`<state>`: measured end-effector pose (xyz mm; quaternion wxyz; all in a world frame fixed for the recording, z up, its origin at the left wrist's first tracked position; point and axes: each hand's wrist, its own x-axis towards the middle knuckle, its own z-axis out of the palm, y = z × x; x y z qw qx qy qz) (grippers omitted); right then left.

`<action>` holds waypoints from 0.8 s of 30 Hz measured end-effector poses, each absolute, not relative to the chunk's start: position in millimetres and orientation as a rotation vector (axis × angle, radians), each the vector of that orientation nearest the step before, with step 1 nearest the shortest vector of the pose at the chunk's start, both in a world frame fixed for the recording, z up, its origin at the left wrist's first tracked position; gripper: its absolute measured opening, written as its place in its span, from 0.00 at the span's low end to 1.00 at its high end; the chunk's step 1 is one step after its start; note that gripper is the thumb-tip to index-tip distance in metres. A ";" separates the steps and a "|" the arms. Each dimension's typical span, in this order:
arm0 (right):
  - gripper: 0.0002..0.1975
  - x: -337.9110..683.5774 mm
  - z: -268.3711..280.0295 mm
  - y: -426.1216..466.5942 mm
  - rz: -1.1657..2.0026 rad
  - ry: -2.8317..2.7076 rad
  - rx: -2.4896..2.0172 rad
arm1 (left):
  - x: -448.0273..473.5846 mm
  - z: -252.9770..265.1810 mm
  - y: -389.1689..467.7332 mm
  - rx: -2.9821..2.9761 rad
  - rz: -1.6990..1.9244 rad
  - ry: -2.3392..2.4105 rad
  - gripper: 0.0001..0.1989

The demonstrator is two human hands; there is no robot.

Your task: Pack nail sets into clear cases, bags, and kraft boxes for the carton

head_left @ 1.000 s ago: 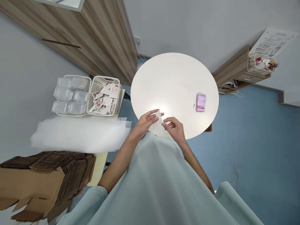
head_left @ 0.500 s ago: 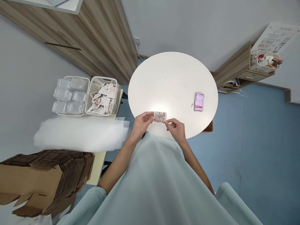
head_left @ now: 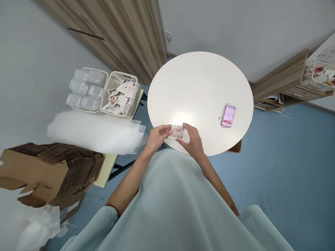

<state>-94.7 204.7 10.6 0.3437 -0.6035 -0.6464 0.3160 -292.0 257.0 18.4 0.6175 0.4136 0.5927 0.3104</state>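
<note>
Near the front edge of the round white table [head_left: 199, 76], a small clear pack of press-on nails [head_left: 177, 131] is held up in both hands. Its nails lie in two rows and catch the light. My left hand [head_left: 156, 138] pinches the left end between thumb and fingers. My right hand [head_left: 194, 140] grips the right end, fingertips at the top corner and thumb at the lower edge. A phone-like pink item [head_left: 228, 115], blurred by pixels, lies on the table to the right.
To the left, a side table [head_left: 106, 174] bears a basket of clear plastic boxes [head_left: 87, 87], a basket of printed cards [head_left: 121, 96], a stack of translucent bags [head_left: 94, 132] and folded cardboard boxes [head_left: 52, 174]. A wooden shelf [head_left: 285, 80] stands at the right.
My right hand has shifted from a pinch at the pack's lower right corner to a wider grip along its right end. The pack's tilt has changed slightly. The whole view has turned.
</note>
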 end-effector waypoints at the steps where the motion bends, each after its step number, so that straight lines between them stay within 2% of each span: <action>1: 0.31 -97.7 8.5 207.8 0.807 -1.788 -1.518 | -295.2 15.5 255.0 0.943 0.714 1.373 0.28; 12: 0.33 -156.7 -17.2 241.9 0.843 -2.178 -1.503 | -355.9 -9.3 264.9 0.923 0.691 1.390 0.27; 24: 0.37 -220.4 -83.6 279.5 0.827 -2.207 -1.871 | -471.4 -29.5 313.8 0.994 0.711 1.401 0.29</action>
